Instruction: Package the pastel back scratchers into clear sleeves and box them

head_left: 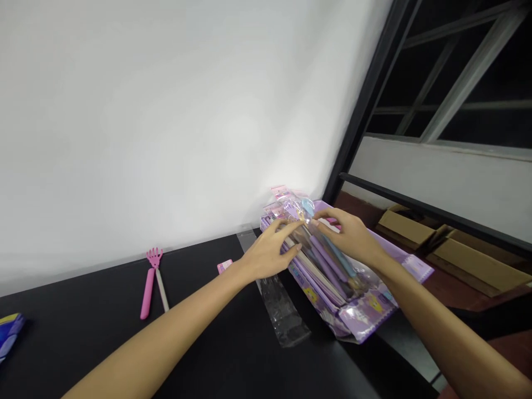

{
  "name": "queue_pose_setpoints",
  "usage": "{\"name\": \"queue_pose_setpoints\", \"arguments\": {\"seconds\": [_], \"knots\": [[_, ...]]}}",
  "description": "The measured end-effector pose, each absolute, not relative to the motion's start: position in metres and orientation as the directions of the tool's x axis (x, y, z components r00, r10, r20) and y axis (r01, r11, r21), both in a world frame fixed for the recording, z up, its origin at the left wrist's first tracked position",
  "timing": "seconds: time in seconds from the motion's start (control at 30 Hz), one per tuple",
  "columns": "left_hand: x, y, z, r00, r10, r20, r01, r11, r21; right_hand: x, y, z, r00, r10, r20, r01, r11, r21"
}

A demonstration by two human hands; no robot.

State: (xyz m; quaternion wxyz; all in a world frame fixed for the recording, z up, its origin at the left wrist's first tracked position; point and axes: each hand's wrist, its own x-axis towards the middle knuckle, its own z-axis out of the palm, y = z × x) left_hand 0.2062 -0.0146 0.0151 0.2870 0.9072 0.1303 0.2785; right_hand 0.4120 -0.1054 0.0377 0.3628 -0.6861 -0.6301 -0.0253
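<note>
A purple printed cardboard box [369, 318] stands on the black table, filled with long-handled items in clear plastic sleeves. Among them are purple handles [328, 260], and a light blue hand-shaped head [308, 206] shows at the far end. My left hand [270, 252] lies over the sleeves with its fingers stretched and the thumb apart. From the right, my right hand [347, 233] has its thumb and forefinger close together at a clear plastic sleeve [294, 206]. Left of the box lies a pink back scratcher [154, 257] with a pink grip and a pale rod.
An empty clear sleeve [282, 316] lies flat beside the box, near a small pink card [225, 266]. A blue and yellow packet [10, 332] is at the left edge. A white wall [145, 111] rises behind. Cardboard boxes [477, 260] stand beyond a black rail [436, 213].
</note>
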Motion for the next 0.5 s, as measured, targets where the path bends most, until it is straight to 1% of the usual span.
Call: {"name": "queue_pose_setpoints", "arguments": {"seconds": [0.1,0.23,0.33,0.43,0.5], "knots": [[0.189,-0.015,0.016,0.791,0.423,0.443,0.086,-0.793,0.604,0.401,-0.104,0.047,0.177,0.847,0.501,0.893,0.076,-0.444],[0.166,-0.011,0.016,0.776,0.423,0.468,0.082,-0.803,0.59,0.374,-0.096,0.064,0.209,0.845,0.493,0.846,0.097,-0.524],[0.15,-0.006,0.016,0.786,0.421,0.453,0.088,-0.801,0.592,0.346,-0.085,0.078,0.176,0.852,0.492,0.804,0.164,-0.572],[0.134,-0.002,0.015,0.791,0.443,0.422,0.131,-0.796,0.591,0.325,-0.075,0.091,0.082,0.877,0.474,0.8,0.225,-0.556],[0.124,0.0,0.015,0.794,0.462,0.394,0.165,-0.788,0.593,0.327,-0.071,0.098,0.086,0.897,0.433,0.839,0.169,-0.517]]}}
